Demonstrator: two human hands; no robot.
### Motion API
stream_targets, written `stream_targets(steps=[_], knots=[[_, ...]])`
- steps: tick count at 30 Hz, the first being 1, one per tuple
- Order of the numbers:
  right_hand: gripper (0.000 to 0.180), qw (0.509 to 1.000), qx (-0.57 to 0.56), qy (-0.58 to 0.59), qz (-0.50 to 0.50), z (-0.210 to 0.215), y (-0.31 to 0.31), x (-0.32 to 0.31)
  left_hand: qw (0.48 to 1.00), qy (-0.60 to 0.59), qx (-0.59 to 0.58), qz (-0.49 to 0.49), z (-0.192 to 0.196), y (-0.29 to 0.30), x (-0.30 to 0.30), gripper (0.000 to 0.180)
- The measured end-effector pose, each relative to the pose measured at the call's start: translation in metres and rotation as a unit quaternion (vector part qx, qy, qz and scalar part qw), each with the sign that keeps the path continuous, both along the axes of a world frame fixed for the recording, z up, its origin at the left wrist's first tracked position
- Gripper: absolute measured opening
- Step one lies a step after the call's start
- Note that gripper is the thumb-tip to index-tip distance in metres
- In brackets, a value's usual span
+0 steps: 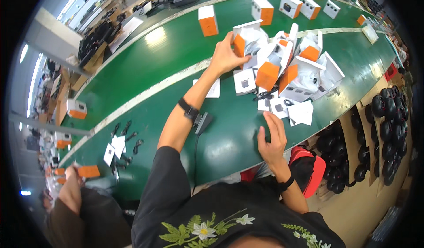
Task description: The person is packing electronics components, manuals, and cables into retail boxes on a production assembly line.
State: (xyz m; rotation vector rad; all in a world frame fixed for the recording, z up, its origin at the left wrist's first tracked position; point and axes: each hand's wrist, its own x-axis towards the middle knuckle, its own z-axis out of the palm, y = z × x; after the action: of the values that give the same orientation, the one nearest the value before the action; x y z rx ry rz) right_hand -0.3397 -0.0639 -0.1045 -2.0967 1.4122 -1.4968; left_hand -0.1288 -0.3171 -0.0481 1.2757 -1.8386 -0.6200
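Observation:
My left hand grips the left side of an open white-and-orange box, fingers on its orange wall and thumb toward the front. Bagged contents in clear plastic show at its top. Several more open boxes stand to its right, among them one with an orange end and one with a plastic bag sticking out. My right hand is over the near table, empty, thumb and fingers apart. Its fingertips are close to the white leaflets and a small white card. A small white box lies below the left hand.
Closed boxes stand on the green conveyor beyond a pale rail. Black cables and cards lie at left, where a co-worker's hand is at an orange box. A red-and-black cap and black round items are at right.

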Motion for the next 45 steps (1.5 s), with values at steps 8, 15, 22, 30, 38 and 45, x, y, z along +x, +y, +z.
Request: stream_targets(steps=[8, 15, 22, 30, 38, 45], knots=[[0.022, 0.993, 0.030, -0.040, 0.111, 0.024, -0.018, 0.038, 0.985, 0.075, -0.016, 0.153, 0.033, 0.213, 0.141, 0.084], [0.044, 0.956, 0.019, 0.250, 0.151, 0.016, -0.161, 0.150, 0.959, 0.221, 0.058, 0.166, -0.030, 0.384, 0.139, 0.090], [0.068, 0.818, 0.300, 0.472, 0.132, 0.026, -0.232, 0.118, 0.969, 0.199, 0.003, 0.148, -0.010, 0.397, 0.140, 0.129], [0.051, 0.832, 0.234, 0.474, 0.168, 0.036, -0.201, 0.066, 0.924, 0.231, -0.192, 0.236, -0.005, 0.416, 0.118, 0.100], [0.059, 0.766, 0.119, 0.586, 0.237, 0.054, -0.207, 0.059, 0.919, 0.198, -0.276, 0.200, 0.009, 0.418, 0.095, 0.073], [0.036, 0.916, -0.035, 0.220, 0.334, 0.100, -0.103, 0.061, 0.910, 0.140, -0.301, 0.247, 0.034, 0.440, 0.096, 0.062]])
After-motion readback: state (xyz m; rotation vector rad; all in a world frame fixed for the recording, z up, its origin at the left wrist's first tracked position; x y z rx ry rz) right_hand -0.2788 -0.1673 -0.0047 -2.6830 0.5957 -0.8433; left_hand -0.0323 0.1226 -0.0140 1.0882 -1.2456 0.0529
